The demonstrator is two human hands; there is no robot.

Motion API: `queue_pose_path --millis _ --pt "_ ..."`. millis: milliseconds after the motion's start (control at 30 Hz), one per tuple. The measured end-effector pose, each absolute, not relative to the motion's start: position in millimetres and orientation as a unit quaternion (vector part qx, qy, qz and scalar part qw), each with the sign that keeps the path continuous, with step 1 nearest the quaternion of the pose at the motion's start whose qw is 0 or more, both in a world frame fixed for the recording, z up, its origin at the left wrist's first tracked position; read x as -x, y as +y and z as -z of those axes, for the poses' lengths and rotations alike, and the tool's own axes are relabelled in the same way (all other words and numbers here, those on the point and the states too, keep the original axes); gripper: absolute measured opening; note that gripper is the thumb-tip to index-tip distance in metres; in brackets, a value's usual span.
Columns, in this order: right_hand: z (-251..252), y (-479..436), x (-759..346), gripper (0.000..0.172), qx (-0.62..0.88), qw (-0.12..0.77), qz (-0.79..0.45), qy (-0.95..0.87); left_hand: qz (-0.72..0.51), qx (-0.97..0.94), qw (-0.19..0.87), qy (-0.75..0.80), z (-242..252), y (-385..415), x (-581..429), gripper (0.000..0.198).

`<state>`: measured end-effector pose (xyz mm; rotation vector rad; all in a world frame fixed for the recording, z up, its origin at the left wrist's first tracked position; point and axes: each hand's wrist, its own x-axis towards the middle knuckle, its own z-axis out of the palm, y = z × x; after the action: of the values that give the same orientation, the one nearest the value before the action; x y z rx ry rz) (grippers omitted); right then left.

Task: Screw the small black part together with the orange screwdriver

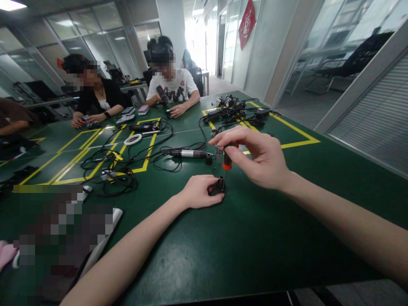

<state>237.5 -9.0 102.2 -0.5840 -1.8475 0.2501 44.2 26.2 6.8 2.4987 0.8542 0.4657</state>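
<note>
Two hands, both occupied. Right hand (255, 155): thumb and fingers gripping one red-and-black screwdriver (227, 162), shaft down, nearly upright. Left hand (201, 191): pinching one small dark part (219, 187) on the bench (261, 255), well in from the near edge. Tip beside the part's short post; its seating is too small for me to judge. Advised: part braced firmly, shaft kept straight, light pressure, slow turns. Farther from the near edge: one black cap (208, 160), one silver-and-black tool (189, 154). Toward the far right corner: one cable heap (228, 114).
</note>
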Motion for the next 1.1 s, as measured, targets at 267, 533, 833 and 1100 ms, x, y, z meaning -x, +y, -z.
queue_pose_path --millis 267,533,833,1100 --pt "-100.1 -8.6 -238.4 0.02 0.232 0.544 -0.111 -0.799 -0.224 -0.878 0.302 0.296 -10.2 34.6 -34.8 0.028" --pt "-101.5 -9.2 -236.6 0.018 0.227 0.541 -0.117 -0.801 -0.242 -0.863 0.1 0.431 2.7 49.9 -30.3 0.023" --pt "-98.3 -7.0 -235.2 0.019 0.218 0.564 -0.168 -0.779 -0.191 -0.881 0.101 0.42 3.2 53.9 -33.3 0.019" --pt "-96.4 -5.6 -235.6 0.017 0.203 0.571 -0.214 -0.766 -0.199 -0.896 0.127 0.377 4.4 57.1 -30.3 0.015"
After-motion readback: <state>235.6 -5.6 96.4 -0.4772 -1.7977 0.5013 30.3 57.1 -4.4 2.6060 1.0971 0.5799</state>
